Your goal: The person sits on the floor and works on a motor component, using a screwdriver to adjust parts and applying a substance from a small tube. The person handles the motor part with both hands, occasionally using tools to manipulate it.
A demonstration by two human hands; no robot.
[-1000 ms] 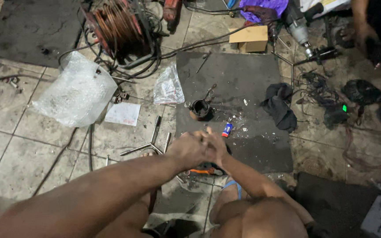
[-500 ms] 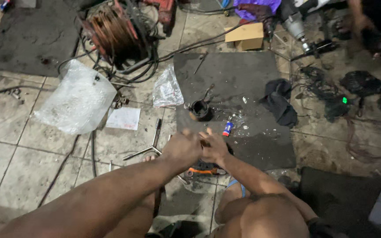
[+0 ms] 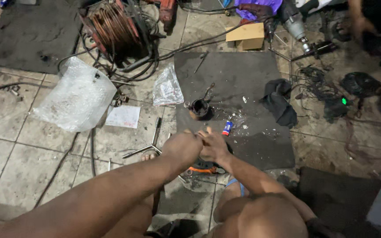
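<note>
Tiled floor clutter, cable reel and cup, rings both joined hands.

Left hand and right hand parted slightly.

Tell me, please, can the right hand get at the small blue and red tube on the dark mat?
Probably yes. The small tube lies just ahead of the right hand on the dark mat, with nothing between them.

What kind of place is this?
Likely an informal repair workshop, with work done on a tiled floor: a cable reel, a power drill, a three-way wrench and loose wires lie around a dark mat.
</note>
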